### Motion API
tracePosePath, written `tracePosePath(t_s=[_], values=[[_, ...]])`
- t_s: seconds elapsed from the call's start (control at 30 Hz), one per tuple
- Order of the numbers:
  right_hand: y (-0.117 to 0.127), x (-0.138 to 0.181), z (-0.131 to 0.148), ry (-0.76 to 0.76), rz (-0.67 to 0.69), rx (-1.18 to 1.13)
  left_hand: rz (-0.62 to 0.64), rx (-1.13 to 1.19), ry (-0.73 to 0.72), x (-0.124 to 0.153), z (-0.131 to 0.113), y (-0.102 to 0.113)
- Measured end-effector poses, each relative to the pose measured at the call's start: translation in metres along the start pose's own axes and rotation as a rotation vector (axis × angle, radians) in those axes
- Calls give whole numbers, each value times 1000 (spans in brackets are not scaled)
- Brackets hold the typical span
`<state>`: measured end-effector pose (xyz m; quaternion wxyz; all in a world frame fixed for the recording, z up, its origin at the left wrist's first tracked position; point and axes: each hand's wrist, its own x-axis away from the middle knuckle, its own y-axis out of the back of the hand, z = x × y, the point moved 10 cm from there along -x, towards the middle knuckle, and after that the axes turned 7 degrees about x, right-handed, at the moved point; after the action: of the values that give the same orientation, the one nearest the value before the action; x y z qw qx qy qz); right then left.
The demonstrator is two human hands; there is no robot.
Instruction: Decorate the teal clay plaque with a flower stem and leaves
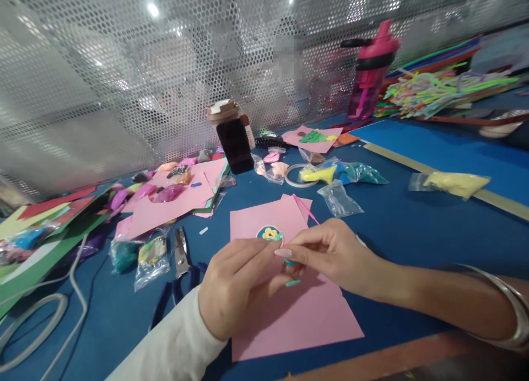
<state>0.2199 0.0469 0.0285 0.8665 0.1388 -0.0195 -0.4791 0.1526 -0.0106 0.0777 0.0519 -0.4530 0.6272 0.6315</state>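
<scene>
My left hand point(237, 284), in a white sleeve, is above a pink paper sheet point(297, 309) with its fingers bent and closed. My right hand point(330, 248), with a bracelet point(506, 304) farther up the arm, meets it, thumb and fingertips pinched together. Whatever lies between the fingertips is small and mostly covered; I cannot make it out. Just beyond the fingers, a round teal piece with a yellow flower shape point(270, 233) rests on the sheet. A thin pink stick point(306, 209) lies behind my right hand.
Dark-handled scissors point(181, 259) lie left of the sheet. Bagged clay point(152, 259) and stacked coloured paper point(165, 218) spread over the left side. Farther back stand a lidded cup point(231, 135) and a pink bottle point(372, 72). A yellow clay bag point(454, 182) and pipe cleaners point(442, 91) are at right.
</scene>
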Motion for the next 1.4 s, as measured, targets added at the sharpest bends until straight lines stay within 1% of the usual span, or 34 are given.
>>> tracePosePath(t_s=[0.07,0.13,0.23,0.33,0.53,0.63,0.7,0.83,0.9,0.97,1.03,1.1,1.17,1.23,1.33,1.4], values=[[-2,1,3,24,-1,59,-46,55,-14,0,-2,2],[-11,2,4,35,72,38,-66,69,-18,1,-3,4],[-24,4,3,10,217,-151,-48,93,-52,2,-4,5],[-28,6,2,-15,287,-272,-34,97,-92,2,-7,7],[-36,13,12,49,395,-309,-77,26,8,3,-3,13],[-38,13,10,48,425,-358,-79,29,-9,6,-5,14],[-38,13,9,55,430,-408,-52,25,-50,6,-7,12],[-36,11,8,42,417,-497,2,-102,-162,5,-15,9],[-35,9,8,27,401,-530,17,-156,-178,3,-17,8],[-30,4,4,-4,332,-492,78,-105,-145,0,-15,4],[-23,1,-2,-51,242,-410,147,81,-52,-1,-9,-1],[-19,0,-5,-84,200,-361,147,279,78,-1,-1,-2],[-19,1,-4,-99,213,-345,75,358,179,0,9,3],[-22,3,-6,-126,242,-323,32,360,209,2,14,5],[-27,6,-11,-165,296,-252,84,387,203,4,16,-3],[-28,6,-14,-155,307,-168,119,392,211,4,19,-8]])
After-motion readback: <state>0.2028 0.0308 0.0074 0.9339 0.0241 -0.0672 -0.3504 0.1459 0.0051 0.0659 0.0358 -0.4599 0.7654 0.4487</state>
